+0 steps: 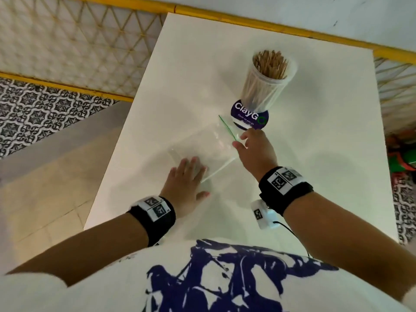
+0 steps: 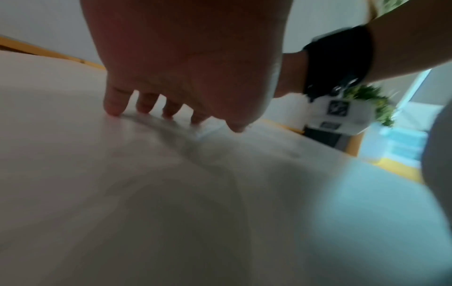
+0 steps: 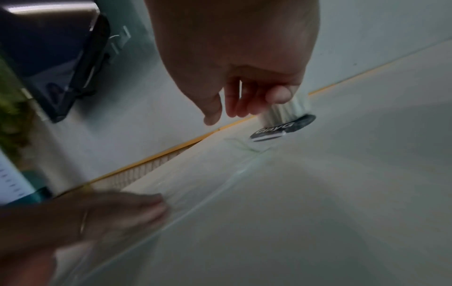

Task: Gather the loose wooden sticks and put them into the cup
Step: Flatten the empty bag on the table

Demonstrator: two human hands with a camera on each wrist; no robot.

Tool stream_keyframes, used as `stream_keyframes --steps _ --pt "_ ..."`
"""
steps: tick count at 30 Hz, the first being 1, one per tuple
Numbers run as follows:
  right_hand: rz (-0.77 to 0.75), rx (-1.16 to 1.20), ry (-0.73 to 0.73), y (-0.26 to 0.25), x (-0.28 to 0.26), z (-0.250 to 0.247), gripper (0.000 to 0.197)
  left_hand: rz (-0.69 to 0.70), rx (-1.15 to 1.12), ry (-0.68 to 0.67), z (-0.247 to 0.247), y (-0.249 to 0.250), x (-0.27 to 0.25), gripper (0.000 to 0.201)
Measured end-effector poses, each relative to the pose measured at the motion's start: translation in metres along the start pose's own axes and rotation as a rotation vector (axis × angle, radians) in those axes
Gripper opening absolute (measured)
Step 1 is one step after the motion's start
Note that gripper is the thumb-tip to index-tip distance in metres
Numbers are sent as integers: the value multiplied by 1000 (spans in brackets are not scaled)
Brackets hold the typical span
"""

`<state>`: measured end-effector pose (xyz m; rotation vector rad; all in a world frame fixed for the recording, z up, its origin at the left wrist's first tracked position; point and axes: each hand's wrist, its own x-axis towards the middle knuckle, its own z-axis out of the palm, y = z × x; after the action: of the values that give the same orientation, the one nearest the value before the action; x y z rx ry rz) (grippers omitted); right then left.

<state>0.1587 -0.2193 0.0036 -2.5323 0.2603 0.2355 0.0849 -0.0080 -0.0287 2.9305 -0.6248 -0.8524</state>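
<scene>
Sticks [image 1: 270, 64] all look to be in the cup [image 1: 262, 86] already, standing upright at the far-right part of the desk [image 1: 326, 131], on a round purple sticker [image 1: 242, 119]. No loose sticks visible on the desk, as far as the head view shows.

Left hand [image 1: 186, 183]: fingers [image 2: 113, 106] straight and spread, pressing flat on the near corner of a clear zip bag [image 1: 202, 147] w/ green seal line. Holds nothing. Right hand [image 1: 254, 152]: fingers relaxed, slightly bent, empty, hovering over the bag's far corner, just short of the cup base.

Judgement: gathering is prob. done; step in hand is dealing w/ the empty bag, or checking it for leftovers.

To do it well:
- keep left palm down so the slick bag doesn't skid
- right hand pinches bag edge near the seal, not reaching past it, since the cup is tall, full and easy to tip
- lift the bag low and away from the cup
</scene>
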Motion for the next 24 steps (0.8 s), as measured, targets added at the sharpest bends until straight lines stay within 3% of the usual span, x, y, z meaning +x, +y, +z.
stream_keyframes --steps 3,7,12,17,23,24 --pt "-140 -277 -135 2 -10 19 50 54 90 139 -8 30 -10 64" --pt "-287 -483 -248 18 -14 21 51 173 37 240 -18 25 15 38" --pt "-353 -574 -261 27 -14 15 54 71 -10 213 -32 -8 41 47" --pt "-475 -691 -205 14 -18 23 53 50 26 189 -30 -1 46 72" --pt "-486 -745 -289 3 -13 21 60 72 60 194 -33 6 46 65" --pt "-484 -756 -301 2 -12 21 60 77 45 182 -34 7 47 71"
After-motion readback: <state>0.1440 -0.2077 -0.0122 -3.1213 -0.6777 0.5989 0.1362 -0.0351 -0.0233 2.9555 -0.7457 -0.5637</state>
